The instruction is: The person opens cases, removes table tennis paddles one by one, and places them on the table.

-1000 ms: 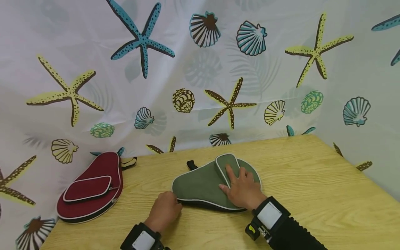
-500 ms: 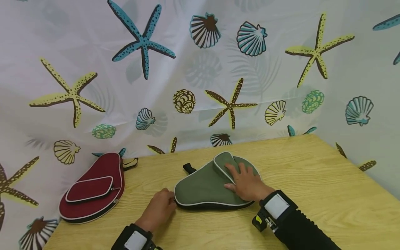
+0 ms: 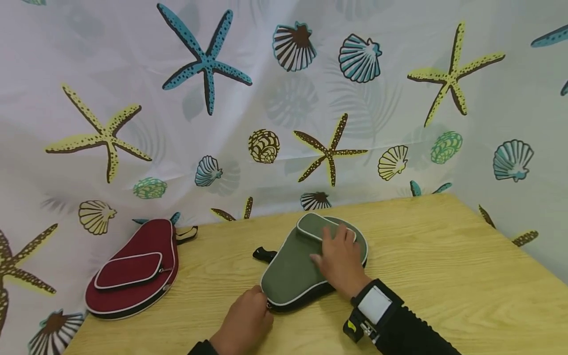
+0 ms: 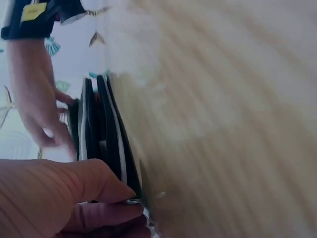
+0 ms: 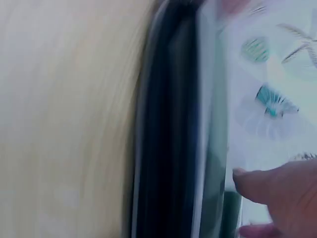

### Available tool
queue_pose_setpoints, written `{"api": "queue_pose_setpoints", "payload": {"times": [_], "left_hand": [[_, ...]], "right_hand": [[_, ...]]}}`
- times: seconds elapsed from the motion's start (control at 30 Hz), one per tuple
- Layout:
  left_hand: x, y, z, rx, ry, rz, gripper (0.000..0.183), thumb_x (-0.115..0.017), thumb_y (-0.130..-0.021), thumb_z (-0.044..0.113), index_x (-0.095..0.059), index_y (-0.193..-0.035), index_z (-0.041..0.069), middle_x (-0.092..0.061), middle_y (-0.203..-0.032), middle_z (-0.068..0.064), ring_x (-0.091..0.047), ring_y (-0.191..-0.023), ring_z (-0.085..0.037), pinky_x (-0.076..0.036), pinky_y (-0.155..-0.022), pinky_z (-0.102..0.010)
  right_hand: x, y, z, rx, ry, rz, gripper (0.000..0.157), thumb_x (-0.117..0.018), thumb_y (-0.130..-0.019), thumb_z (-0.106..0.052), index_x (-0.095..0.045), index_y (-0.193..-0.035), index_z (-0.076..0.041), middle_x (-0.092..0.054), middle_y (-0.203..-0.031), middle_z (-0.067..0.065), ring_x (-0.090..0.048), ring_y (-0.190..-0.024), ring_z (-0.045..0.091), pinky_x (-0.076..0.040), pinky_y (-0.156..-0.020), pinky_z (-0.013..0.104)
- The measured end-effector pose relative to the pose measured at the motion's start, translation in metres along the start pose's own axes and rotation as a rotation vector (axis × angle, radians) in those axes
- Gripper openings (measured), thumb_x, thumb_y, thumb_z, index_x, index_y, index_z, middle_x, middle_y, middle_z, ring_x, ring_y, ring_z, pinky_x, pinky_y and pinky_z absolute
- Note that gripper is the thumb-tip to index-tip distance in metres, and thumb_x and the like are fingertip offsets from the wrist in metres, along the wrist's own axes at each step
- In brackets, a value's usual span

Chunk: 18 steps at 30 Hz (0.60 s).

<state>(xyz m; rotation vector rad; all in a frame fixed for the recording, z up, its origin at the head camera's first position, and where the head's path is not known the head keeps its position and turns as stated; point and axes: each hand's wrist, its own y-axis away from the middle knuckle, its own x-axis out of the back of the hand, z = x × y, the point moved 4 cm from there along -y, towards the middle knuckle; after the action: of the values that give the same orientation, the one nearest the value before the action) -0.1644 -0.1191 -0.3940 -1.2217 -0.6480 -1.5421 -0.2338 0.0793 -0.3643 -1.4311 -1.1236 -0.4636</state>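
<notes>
A green paddle case point(image 3: 295, 268) with white piping lies on the table, its narrow end towards me and its raised pocket point(image 3: 317, 224) at the far side. At that narrow end my left hand point(image 3: 244, 318) pinches a small metal zipper pull point(image 4: 132, 201) between thumb and finger. My right hand point(image 3: 342, 259) rests on top of the case, fingers spread over the pocket. The left wrist view shows the case's dark side point(image 4: 106, 119) edge-on, between pale piping lines. In the right wrist view the same dark side point(image 5: 171, 139) is blurred, with the right thumb point(image 5: 255, 186) beside it.
A red paddle case point(image 3: 137, 266) with a front pocket and a black strap lies at the table's left. The green case's black strap point(image 3: 265, 254) sticks out to its left. Behind the wooden table point(image 3: 443, 256) hangs a cloth point(image 3: 266, 103) printed with starfish and shells.
The green case has turned counter-clockwise, its narrow end swinging towards me. My left hand has come nearer along with that end, and the right hand has stayed on top, shifting slightly left.
</notes>
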Motion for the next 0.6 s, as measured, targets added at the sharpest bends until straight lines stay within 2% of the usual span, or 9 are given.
{"api": "queue_pose_setpoints", "payload": {"times": [0.13, 0.23, 0.33, 0.4, 0.6], "left_hand": [[-0.005, 0.001, 0.015, -0.015, -0.003, -0.027, 0.006, -0.066, -0.075, -0.004, -0.064, -0.072, 0.001, -0.054, -0.077, -0.003, -0.051, -0.065, -0.013, -0.044, -0.054, -0.033], [-0.008, 0.000, 0.025, -0.037, -0.006, -0.054, 0.007, -0.065, -0.076, -0.003, -0.064, -0.072, 0.003, -0.055, -0.077, -0.003, -0.051, -0.064, -0.011, -0.044, -0.054, -0.031], [-0.010, -0.001, 0.032, -0.057, -0.004, -0.065, 0.009, -0.066, -0.079, -0.001, -0.065, -0.072, 0.004, -0.057, -0.077, -0.004, -0.052, -0.064, -0.010, -0.043, -0.054, -0.029], [-0.011, -0.001, 0.034, -0.073, -0.011, -0.056, 0.012, -0.068, -0.079, 0.000, -0.063, -0.069, 0.005, -0.058, -0.077, -0.005, -0.053, -0.063, -0.010, -0.043, -0.053, -0.028], [-0.012, 0.000, 0.034, -0.073, 0.004, -0.056, 0.015, -0.068, -0.079, -0.001, -0.062, -0.068, 0.006, -0.056, -0.075, -0.002, -0.051, -0.063, -0.008, -0.042, -0.053, -0.027]], "right_hand": [[-0.001, 0.007, -0.023, -0.082, -0.063, -0.133, 0.063, -0.079, -0.085, -0.045, -0.063, -0.115, 0.007, -0.047, -0.114, 0.032, -0.048, -0.104, 0.051, -0.049, -0.071, 0.065], [-0.004, 0.008, -0.037, -0.133, -0.115, -0.232, 0.069, -0.075, -0.087, -0.050, -0.063, -0.117, 0.011, -0.042, -0.129, 0.039, -0.040, -0.120, 0.063, -0.042, -0.081, 0.077], [-0.008, 0.008, -0.045, -0.171, -0.167, -0.299, 0.073, -0.073, -0.089, -0.051, -0.060, -0.123, 0.013, -0.034, -0.140, 0.043, -0.027, -0.131, 0.070, -0.031, -0.090, 0.084], [-0.011, 0.008, -0.047, -0.193, -0.174, -0.311, 0.073, -0.073, -0.089, -0.051, -0.059, -0.126, 0.011, -0.031, -0.141, 0.043, -0.024, -0.131, 0.071, -0.028, -0.091, 0.085], [-0.014, 0.011, -0.049, -0.191, -0.080, -0.298, 0.072, -0.072, -0.087, -0.055, -0.062, -0.123, 0.006, -0.040, -0.122, 0.036, -0.039, -0.115, 0.063, -0.044, -0.076, 0.077]]}}
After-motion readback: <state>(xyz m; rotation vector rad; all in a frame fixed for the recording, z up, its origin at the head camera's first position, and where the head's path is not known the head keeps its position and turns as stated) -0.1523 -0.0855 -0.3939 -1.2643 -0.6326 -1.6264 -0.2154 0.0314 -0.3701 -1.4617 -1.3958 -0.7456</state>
